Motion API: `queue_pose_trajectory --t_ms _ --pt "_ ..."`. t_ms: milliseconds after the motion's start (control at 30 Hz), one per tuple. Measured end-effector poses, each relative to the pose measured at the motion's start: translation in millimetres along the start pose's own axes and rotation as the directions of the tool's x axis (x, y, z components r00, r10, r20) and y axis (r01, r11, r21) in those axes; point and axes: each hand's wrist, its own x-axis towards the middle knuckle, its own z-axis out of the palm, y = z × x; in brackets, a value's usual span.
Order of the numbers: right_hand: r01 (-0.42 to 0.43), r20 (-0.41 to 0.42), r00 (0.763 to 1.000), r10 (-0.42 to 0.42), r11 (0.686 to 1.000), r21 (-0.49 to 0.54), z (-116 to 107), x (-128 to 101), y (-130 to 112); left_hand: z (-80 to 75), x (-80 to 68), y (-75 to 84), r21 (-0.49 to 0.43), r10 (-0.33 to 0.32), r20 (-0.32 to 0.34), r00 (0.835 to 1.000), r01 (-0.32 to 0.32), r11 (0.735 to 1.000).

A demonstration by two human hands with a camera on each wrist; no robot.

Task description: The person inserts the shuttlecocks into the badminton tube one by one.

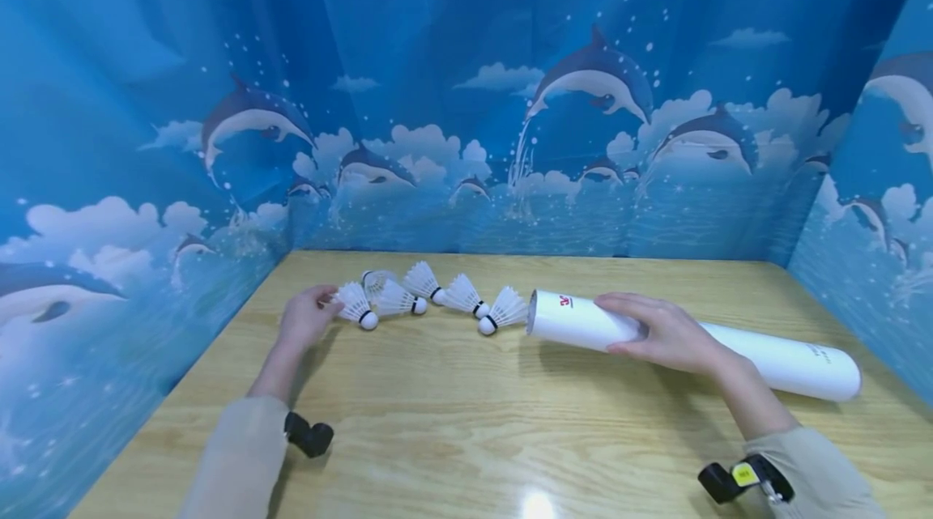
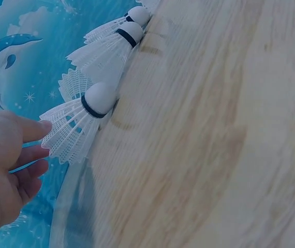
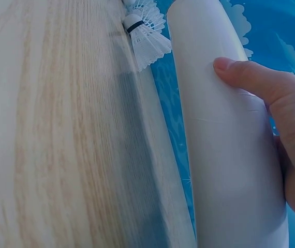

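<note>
My left hand (image 1: 303, 318) is at the leftmost white shuttlecock (image 1: 355, 305). In the left wrist view, thumb and fingers pinch the rim of its netted skirt, while its round cork (image 2: 100, 98) with a dark band points away from the hand. My right hand (image 1: 666, 333) grips a long white tube (image 1: 780, 357) from above, thumb on the near side. The tube lies slantwise, its open end (image 1: 532, 313) facing the shuttlecocks; a shadow falls below it. Next to that end is another shuttlecock (image 1: 504, 309). What is inside the tube is hidden.
Several more shuttlecocks, such as one with its cork forward (image 1: 398, 298) and another (image 1: 464, 295), lie in a loose row on the wooden table (image 1: 437, 422). A blue dolphin-print curtain (image 1: 452, 98) encloses the back and sides.
</note>
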Motion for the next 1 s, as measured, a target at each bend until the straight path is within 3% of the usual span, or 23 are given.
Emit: queue_pose_trajectory --t_ms 233,533,800,1000 --pt "0.008 0.004 1.0 -0.008 1.0 -0.011 0 0 0 0.2 -0.5 -3.6 -0.005 0.0 0.025 1.0 0.0 1.0" --pt "0.008 0.003 1.0 -0.008 1.0 -0.007 1 1 0 -9.5 -9.8 -2.0 -0.044 0.079 0.018 0.997 -0.078 0.996" --pt "-0.01 0.008 1.0 0.01 1.0 0.001 1 1 -1 -15.9 -17.5 12.1 -0.101 0.044 0.044 0.998 -0.04 0.994" --pt "-0.023 0.013 1.0 0.023 1.0 0.005 1 2 1 -12.0 -17.6 25.9 -0.145 0.047 0.047 0.998 -0.04 0.989"
